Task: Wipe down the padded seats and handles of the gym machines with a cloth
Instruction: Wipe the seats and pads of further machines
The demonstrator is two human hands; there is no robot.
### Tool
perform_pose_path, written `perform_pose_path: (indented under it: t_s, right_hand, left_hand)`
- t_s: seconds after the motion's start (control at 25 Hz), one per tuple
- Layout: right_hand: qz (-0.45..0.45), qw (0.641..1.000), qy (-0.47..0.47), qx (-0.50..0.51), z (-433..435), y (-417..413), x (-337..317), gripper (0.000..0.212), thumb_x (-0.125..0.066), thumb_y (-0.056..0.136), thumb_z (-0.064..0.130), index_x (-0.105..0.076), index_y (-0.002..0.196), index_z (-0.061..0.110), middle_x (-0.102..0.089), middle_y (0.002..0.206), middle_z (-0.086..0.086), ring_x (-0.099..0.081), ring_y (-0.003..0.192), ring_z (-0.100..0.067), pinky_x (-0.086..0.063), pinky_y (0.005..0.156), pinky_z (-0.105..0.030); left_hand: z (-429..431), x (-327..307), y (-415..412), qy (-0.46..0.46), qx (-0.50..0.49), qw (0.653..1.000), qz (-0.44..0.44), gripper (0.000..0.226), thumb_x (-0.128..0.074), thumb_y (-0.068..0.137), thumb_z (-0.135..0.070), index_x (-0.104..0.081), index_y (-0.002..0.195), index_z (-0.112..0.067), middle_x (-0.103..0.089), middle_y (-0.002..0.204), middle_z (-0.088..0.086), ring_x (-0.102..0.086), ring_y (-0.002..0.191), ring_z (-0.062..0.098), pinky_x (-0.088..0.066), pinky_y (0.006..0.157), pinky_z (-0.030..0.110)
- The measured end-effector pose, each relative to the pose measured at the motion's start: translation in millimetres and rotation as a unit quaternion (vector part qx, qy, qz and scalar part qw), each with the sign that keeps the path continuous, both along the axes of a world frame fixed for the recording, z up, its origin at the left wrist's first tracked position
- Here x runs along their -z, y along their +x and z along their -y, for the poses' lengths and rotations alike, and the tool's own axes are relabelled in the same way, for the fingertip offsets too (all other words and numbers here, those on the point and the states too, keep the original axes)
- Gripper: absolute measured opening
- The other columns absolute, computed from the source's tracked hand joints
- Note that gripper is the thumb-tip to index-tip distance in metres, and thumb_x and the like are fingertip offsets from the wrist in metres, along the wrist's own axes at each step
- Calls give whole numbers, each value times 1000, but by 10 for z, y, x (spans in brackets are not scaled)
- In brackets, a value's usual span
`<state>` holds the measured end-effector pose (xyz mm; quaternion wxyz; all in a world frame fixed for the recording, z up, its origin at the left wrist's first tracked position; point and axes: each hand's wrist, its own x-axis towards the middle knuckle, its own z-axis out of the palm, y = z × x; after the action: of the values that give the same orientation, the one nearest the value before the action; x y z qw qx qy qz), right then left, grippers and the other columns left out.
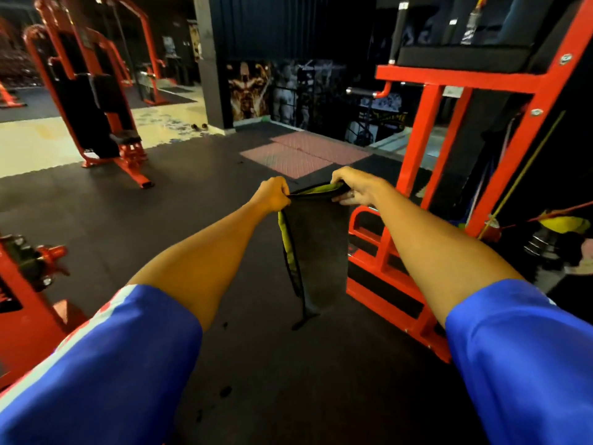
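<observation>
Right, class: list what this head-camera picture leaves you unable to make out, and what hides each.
Head view only:
1. Cloth: its far face, turned away from the camera.
2. Right machine's pad: dark, top cut off by the upper frame edge.
3. Left machine: mostly cut off by the frame edge.
4. Wall posters: too dim and blurred.

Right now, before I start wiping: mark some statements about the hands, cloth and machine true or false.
The left hand and right hand both pinch the top edge of the dark cloth with yellow-green lining. True.
The cloth lies crumpled on a seat. False: it hangs from both hands.
A red steel-framed machine stands right of the cloth. True.
The cloth is wiping that machine's black pad. False: the pad sits above it, untouched.
</observation>
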<state>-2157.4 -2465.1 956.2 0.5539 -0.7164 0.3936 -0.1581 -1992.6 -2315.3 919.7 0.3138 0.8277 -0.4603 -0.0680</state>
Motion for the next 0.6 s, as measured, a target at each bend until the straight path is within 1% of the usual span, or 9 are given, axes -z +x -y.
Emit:
perform_pose_path:
  t_s: [0.08,0.16,0.2,0.28,0.36,0.4,0.44,0.52,0.6]
  right_hand:
    - [-20,999,-22,-38,214,323,-84,13,-59,92,-3,-61,96,9,-68,119,-16,-72,96,-24,-59,80,-30]
    - [8,998,-24,-57,447,668,-140,21,-58,96,-9,-57,112,5,-67,122,-17,-74,105,-27,-61,83,-31]
    - [27,997,-13,-72,563,854,-182,25,-57,99,-8,-55,121,4,-66,124,-15,-75,102,-26,-62,79,-29]
    - [28,993,-16,-112,834,1277,-257,32,-58,101,-2,-55,132,3,-67,127,-13,-77,81,-15,-61,63,-23]
    - [22,989,-48,-137,1093,1682,-297,25,-61,102,7,-63,127,8,-70,122,-12,-73,65,-7,-51,47,-17]
    - [23,988,-65,-140,1235,1875,-309,18,-61,102,11,-67,119,12,-69,119,-11,-71,67,-6,-42,44,-16]
    - [24,986,-79,-143,1414,2061,-325,15,-61,103,15,-69,116,12,-69,118,-11,-70,77,-7,-37,44,-16]
    - [41,985,-68,-154,1778,2401,-377,18,-60,105,19,-64,120,9,-67,109,-3,-63,91,-7,-40,47,-15]
    - [45,982,-50,-176,2102,2743,-458,15,-62,104,27,-64,113,14,-66,99,7,-61,102,-11,-45,66,-17]
  left_hand:
    - [201,-49,467,-57,-59,995,-53,32,-76,81,-2,-51,81,-21,-62,97,8,-61,94,27,-46,73,35]
    - [374,-94,811,-159,-110,970,-149,36,-83,79,-8,-53,96,-19,-62,98,4,-63,97,26,-50,77,36]
    - [475,-104,949,-200,-119,948,-216,47,-84,81,-13,-50,113,-17,-60,105,3,-61,101,25,-50,79,34]
    - [700,-49,1159,-193,-124,921,-315,84,-86,82,-26,-31,144,-12,-47,121,2,-52,110,21,-48,87,33]
    - [966,177,1422,-154,-128,911,-360,104,-90,77,-32,-22,153,-9,-46,129,3,-52,118,21,-48,97,37]
    - [1125,330,1608,-148,-132,904,-378,106,-92,72,-34,-28,151,-7,-53,131,5,-57,119,23,-51,99,41]
    - [1282,464,1776,-148,-141,897,-392,101,-94,67,-35,-39,146,-5,-61,130,6,-63,117,24,-54,99,44]
    - [1621,545,2113,-161,-142,880,-423,72,-91,73,-28,-59,133,-5,-71,122,10,-70,111,26,-55,101,45]
    - [1934,443,2370,-198,-147,870,-426,45,-82,85,-21,-66,125,-9,-73,121,10,-70,113,26,-52,106,47]
